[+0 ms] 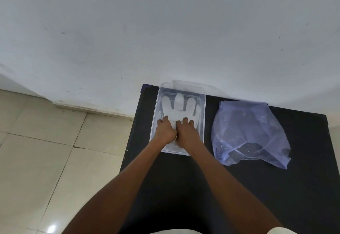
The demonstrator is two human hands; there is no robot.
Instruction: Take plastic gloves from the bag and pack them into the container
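Both of your hands are inside the clear container [201, 108], just right of the frame's centre. Your left hand [165, 130] and right hand [185, 132] lie side by side, touching at the thumbs, palms down and fingers curled forward, pressing flat on the plastic gloves [176, 109] in the container. Neither hand pinches anything that shows; they simply bear down on the wrist end of the gloves. The glove fingers fan out toward the top of the frame, past your knuckles, with one middle finger folded or crumpled.

The container sits near the left edge of the black table [257, 187], its long side running up the frame. A second clear piece, perhaps a lid [191, 83], pokes out behind its far end against the white wall [165, 31].

The bag [250, 132], thin and bluish, lies to the right of the container, apart from it, crumpled and open toward the lower edge of the frame. You cannot tell whether any gloves are in it. Pale floor tiles [46, 151] fill the lower left.
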